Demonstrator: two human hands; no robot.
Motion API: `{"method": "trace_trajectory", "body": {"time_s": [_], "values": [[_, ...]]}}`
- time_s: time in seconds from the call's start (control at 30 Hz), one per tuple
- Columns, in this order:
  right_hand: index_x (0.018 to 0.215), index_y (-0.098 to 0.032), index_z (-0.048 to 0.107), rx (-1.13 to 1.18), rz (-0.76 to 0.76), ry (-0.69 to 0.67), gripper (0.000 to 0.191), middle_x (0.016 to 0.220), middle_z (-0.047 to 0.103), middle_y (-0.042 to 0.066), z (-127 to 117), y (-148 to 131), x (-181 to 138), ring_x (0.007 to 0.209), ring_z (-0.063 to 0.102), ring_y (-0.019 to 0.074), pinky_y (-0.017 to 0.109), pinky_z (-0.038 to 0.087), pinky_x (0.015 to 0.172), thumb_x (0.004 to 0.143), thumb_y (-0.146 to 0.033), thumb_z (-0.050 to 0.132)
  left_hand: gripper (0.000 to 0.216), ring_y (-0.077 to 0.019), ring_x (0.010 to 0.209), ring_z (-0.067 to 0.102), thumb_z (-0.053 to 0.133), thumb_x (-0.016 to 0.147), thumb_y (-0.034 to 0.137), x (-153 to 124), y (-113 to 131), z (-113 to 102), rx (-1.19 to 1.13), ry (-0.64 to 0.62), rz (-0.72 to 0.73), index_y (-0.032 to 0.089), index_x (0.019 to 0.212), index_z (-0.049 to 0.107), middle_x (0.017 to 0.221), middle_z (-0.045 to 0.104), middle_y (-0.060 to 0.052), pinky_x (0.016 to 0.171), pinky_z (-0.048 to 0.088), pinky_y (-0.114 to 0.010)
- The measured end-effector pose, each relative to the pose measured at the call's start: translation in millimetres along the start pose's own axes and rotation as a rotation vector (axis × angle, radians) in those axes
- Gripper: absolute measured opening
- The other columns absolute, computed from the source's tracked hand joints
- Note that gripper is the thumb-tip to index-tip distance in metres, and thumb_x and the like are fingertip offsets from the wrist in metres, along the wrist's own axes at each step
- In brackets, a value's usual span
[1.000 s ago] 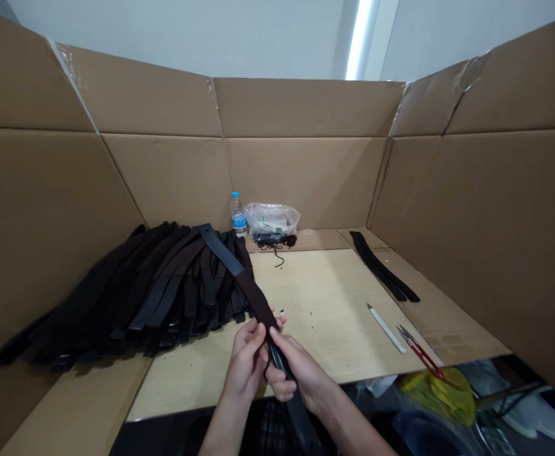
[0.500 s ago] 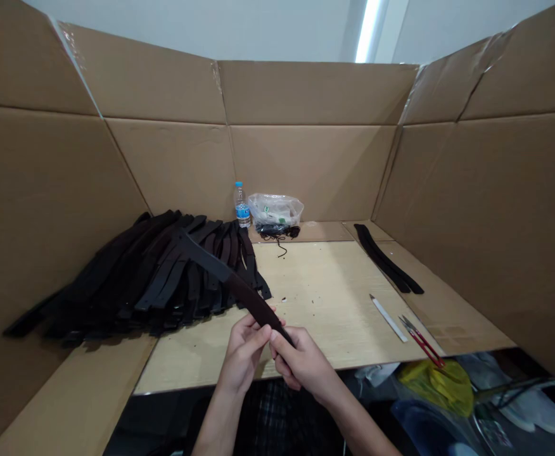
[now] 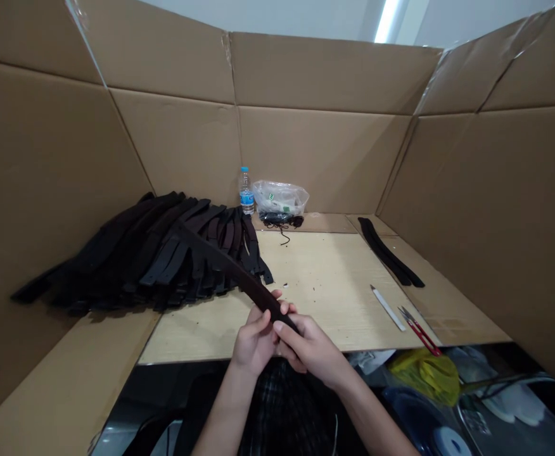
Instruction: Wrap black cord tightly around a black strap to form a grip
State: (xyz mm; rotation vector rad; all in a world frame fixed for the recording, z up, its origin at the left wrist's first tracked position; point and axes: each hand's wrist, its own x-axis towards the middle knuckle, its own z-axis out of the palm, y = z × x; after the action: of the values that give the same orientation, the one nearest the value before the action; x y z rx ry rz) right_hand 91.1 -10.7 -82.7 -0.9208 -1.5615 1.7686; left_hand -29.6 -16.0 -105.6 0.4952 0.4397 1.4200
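A long, dark, slightly curved fabric strip [image 3: 239, 276] slants from my hands up over the left part of the table. My left hand [image 3: 255, 342] is closed on its lower part, thumb on top and fingers beneath. Right beside it, my right hand [image 3: 312, 347] pinches the strip's near end, with the thumb lying along it. A big heap of similar dark strips [image 3: 130, 253] lies on the left, behind the held one. Two more dark strips [image 3: 388, 253] rest side by side at the right. The near tip of the held strip is partly covered by my fingers.
Cardboard walls [image 3: 325, 152] enclose the table [image 3: 320, 272]. At the back stand a water bottle [image 3: 246, 193] and a clear plastic bag [image 3: 280, 197] with dark cord. A white pen-like tool [image 3: 388, 308] and red-handled thread snips [image 3: 421, 332] lie at right. A yellow bag [image 3: 424, 373] sits below the edge.
The view has tilted down a little, so the table sits higher. The held strip now lies lower and has turned slightly, and my left fingers have come further around its right side.
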Motion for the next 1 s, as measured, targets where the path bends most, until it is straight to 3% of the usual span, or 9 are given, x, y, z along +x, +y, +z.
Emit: {"method": "trace_trajectory", "body": {"time_s": [0.07,0.13,0.2,0.27,0.43,0.57,0.7,0.8,1.0], "values": [[0.072,-0.018,0.049,-0.201,-0.087,0.064,0.038,0.050,0.045,-0.005,-4.8,-5.9,-2.9,0.042,0.041,0.0082,0.021,0.033,0.044,0.089,-0.051,0.050,0.042,-0.0202,0.091,0.067,0.087,0.058,0.032,0.5,3.0,5.9,0.090,-0.011,0.049,0.019,0.095,0.074,0.081,0.070,-0.004,0.083,0.053,-0.029],[0.078,-0.016,0.058,-0.422,-0.183,0.124,0.029,0.068,0.061,0.002,-10.0,-14.9,-6.8,0.064,0.057,0.0143,0.025,0.042,0.060,0.093,-0.038,0.047,0.045,-0.0220,0.094,0.066,0.087,0.057,0.031,0.9,4.2,10.9,0.208,-0.002,0.098,0.017,0.097,0.073,0.090,0.072,-0.008,0.084,0.052,-0.029],[0.092,-0.016,0.064,-0.605,-0.219,0.167,0.025,0.086,0.067,0.007,-14.1,-25.6,-11.6,0.081,0.062,0.0195,0.028,0.043,0.072,0.094,-0.031,0.044,0.041,-0.0212,0.092,0.065,0.088,0.056,0.030,1.4,2.7,14.2,0.324,0.053,0.151,0.016,0.092,0.074,0.092,0.072,-0.008,0.082,0.051,-0.028],[0.099,-0.016,0.065,-0.756,-0.177,0.195,0.027,0.086,0.069,0.008,-16.3,-35.8,-17.2,0.078,0.062,0.0210,0.028,0.042,0.069,0.094,-0.031,0.043,0.033,-0.0176,0.083,0.064,0.088,0.056,0.030,2.0,-0.5,15.7,0.414,0.114,0.207,0.015,0.082,0.074,0.083,0.072,-0.006,0.077,0.051,-0.025],[0.081,-0.017,0.058,-0.997,-0.096,0.222,0.017,0.065,0.061,0.004,-15.7,-50.9,-30.8,0.054,0.052,0.0143,0.024,0.031,0.052,0.090,-0.026,0.047,0.029,-0.0143,0.075,0.062,0.083,0.063,0.035,-0.8,-6.0,15.0,0.509,0.089,0.255,0.014,0.080,0.073,0.078,0.072,-0.005,0.072,0.050,-0.022],[0.083,-0.019,0.051,-0.984,-0.157,0.203,0.002,0.064,0.058,-0.001,-12.7,-53.2,-38.2,0.056,0.052,0.0127,0.021,0.031,0.051,0.085,-0.021,0.050,0.029,-0.0156,0.079,0.063,0.080,0.069,0.035,-7.9,-6.6,14.0,0.558,0.074,0.291,0.013,0.085,0.072,0.082,0.071,-0.006,0.074,0.050,-0.023],[0.094,-0.021,0.045,-0.789,-0.158,0.198,0.006,0.069,0.060,-0.002,-10.2,-51.2,-41.3,0.053,0.055,0.0117,0.021,0.037,0.051,0.092,-0.027,0.044,0.031,-0.0118,0.064,0.058,0.079,0.070,0.037,-15.9,-6.1,15.7,0.509,0.035,0.262,0.013,0.086,0.069,0.072,0.065,-0.002,0.063,0.049,-0.023],[0.092,-0.022,0.042,-0.587,-0.115,0.152,0.010,0.066,0.059,-0.003,-10.2,-46.7,-41.1,0.046,0.054,0.0101,0.020,0.041,0.047,0.095,-0.031,0.041,0.033,-0.0057,0.049,0.044,0.080,0.068,0.038,-21.3,-3.9,18.7,0.482,0.027,0.225,0.012,0.084,0.067,0.063,0.057,0.002,0.047,0.037,-0.018],[0.090,-0.021,0.042,-0.383,-0.151,0.132,0.018,0.061,0.058,-0.003,-8.6,-38.0,-38.9,0.051,0.056,0.0127,0.022,0.046,0.049,0.094,-0.039,0.044,0.035,-0.0062,0.053,0.040,0.082,0.065,0.038,-28.1,2.1,22.9,0.492,0.045,0.245,0.012,0.084,0.069,0.062,0.055,0.002,0.050,0.034,-0.018]]}}
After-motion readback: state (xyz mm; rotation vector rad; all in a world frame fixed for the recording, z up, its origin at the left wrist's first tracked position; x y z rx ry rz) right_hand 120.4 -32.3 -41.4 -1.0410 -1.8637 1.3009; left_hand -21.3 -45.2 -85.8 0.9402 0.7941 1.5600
